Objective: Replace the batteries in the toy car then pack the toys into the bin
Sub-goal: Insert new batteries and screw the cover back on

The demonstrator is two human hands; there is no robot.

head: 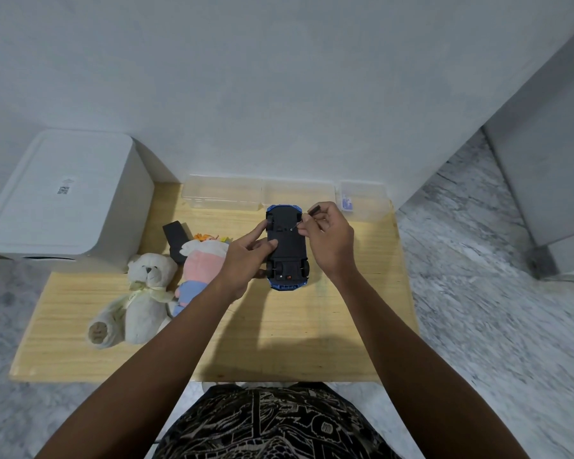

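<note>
The toy car [287, 246] lies upside down on the wooden table [279, 326], its black underside facing up so the battery cover can be reached. The left hand [246, 256] steadies it from the side, thumb and fingers curled around the car's edge near the middle, which keeps the body from turning while the other hand works. The right hand [327, 235] pinches a small screwdriver [307, 216] with a dark handle, fingers bunched tight around it; the thin shaft slants down to a point on the underside toward the car's far end, most likely a screw, though the screw itself is too small to make out. This looks like the early step of loosening the battery cover, with the packing not yet begun. To the left of the car lie a white teddy bear [140, 299] on its back and a pink and blue soft toy [196, 270], touching each other, with a flat black object [176, 238] just behind them. The white bin [63, 200] stands at the table's far left corner with its lid on, so it will need opening before any toy goes in. Along the far edge sit clear plastic boxes [226, 193], the one at the right [362, 200] holding something small and blue, perhaps the spare batteries, though that cannot be told.
</note>
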